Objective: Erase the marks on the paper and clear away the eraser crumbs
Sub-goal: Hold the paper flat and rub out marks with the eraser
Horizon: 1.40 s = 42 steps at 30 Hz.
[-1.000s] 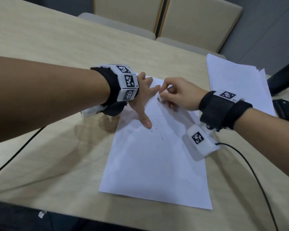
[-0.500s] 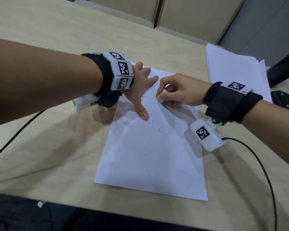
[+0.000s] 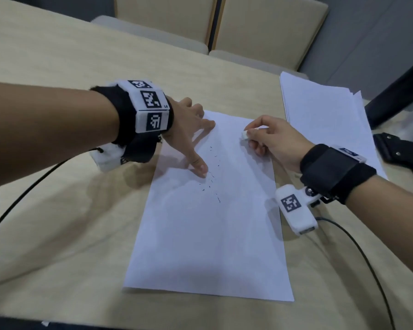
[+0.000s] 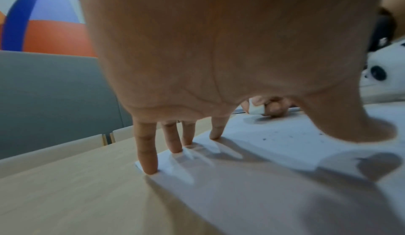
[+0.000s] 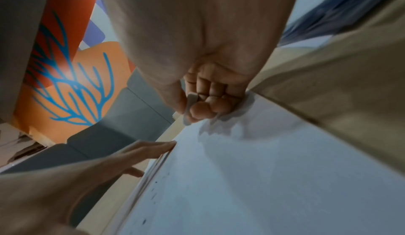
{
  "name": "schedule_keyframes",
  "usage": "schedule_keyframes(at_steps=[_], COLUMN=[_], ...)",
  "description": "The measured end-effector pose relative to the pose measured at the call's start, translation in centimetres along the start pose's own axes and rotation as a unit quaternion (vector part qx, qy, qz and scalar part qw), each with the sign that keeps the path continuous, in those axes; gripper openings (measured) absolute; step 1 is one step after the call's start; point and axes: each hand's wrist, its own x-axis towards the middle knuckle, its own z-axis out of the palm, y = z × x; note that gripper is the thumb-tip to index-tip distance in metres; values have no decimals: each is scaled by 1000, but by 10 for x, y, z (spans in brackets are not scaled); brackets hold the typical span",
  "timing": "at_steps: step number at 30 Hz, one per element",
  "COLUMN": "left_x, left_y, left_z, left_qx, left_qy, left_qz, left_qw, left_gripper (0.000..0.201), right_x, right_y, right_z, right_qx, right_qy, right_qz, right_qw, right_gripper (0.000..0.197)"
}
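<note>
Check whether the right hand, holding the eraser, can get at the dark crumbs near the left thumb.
Probably yes. The right hand pinches the eraser over the paper; bare sheet separates it from the crumbs. The left hand only borders them.

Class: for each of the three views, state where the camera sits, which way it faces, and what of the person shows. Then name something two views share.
Head: on the head, looking down at the paper; both forearms, left hand, right hand.
Left wrist: under the left palm, facing along the fingers pressing the paper.
Right wrist: under the right palm, facing the fingers pinching the eraser.
Shared: eraser, crumbs.
</note>
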Motion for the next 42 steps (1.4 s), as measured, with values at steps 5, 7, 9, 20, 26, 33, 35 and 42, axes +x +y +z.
schedule_keyframes(at_steps=[5,7,9,20,26,33,35,42], left_x=[6,9,10,10,7,6,5,0], left_y=[-8,-11,-13,-16,-14,-14,-12,-12], left_z=[-4,-2,0,6,6,3,3,8], left_qx=[-9,-23,-33,-49,-47,-27,-18,-37], left_qy=[14,16,28,59,52,47,51,60], left_qz=[52,66,70,55,48,61,68,79], left_qw=[998,997,997,996,996,997,996,994], left_gripper=[106,107,107,102,119,112,111,105], right_x=[6,12,19,21,5,-33,-49,-87], right_y=[-12,-23,-32,-41,-43,-6,2,18], right_z=[4,11,21,38,33,6,2,-4], right_qx=[-79,-104,-129,-232,-211,192,232,195], right_qy=[-42,-65,-89,-130,-211,-15,-30,-14], right_qz=[-2,-22,-54,-128,-83,61,75,92], right_qw=[996,992,986,955,951,979,969,976], right_gripper=[14,13,10,7,13,7,10,10])
